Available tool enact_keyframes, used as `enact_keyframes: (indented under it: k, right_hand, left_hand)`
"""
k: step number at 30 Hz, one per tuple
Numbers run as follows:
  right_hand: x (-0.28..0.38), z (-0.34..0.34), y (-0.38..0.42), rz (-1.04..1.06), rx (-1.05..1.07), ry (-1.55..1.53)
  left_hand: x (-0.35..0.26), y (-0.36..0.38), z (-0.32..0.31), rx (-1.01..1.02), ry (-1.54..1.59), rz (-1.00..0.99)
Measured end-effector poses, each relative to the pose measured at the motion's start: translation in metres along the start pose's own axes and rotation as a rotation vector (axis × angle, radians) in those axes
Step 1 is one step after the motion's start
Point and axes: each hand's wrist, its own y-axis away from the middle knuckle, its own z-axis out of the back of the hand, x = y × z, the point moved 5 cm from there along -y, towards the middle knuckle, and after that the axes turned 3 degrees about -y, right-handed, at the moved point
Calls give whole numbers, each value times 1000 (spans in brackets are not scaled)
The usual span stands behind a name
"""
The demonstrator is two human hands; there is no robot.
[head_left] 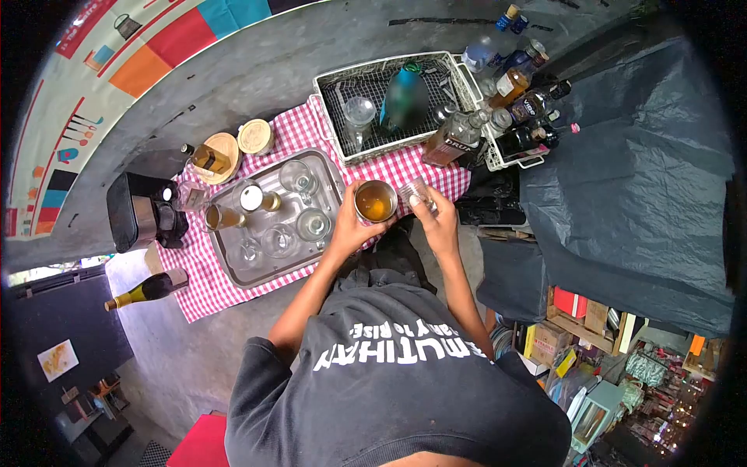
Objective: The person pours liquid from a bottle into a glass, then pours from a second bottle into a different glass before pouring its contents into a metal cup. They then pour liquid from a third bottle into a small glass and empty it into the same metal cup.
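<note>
My left hand (347, 227) is wrapped round a round cup (376, 200) that holds amber liquid, seen from above. Close on its right, my right hand (440, 223) grips a small clear glass (412, 191) with a ribbed side, tilted toward the cup's rim. Both are held in front of my chest, near the edge of the checked tablecloth (299, 128). Left of my left hand lies a grey tray (224, 261) bearing several stemmed glasses, among them an upturned wine glass (313, 224) and a glass of yellowish drink (226, 217).
Behind my hands stands a white wire basket (342, 159) with a stemmed glass (359, 118) and a teal bottle (401, 97). Several bottles crowd the right, including a clear bottle (455, 138). A green wine bottle (152, 288) and a black container (132, 210) stand at the left.
</note>
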Motion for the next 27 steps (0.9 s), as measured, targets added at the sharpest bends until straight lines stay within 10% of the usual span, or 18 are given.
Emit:
enact_keyframes:
  k: [27]
  right_hand:
    - [-75, 11, -78, -191, 168, -15]
  left_hand:
    - [47, -36, -10, -319, -243, 197]
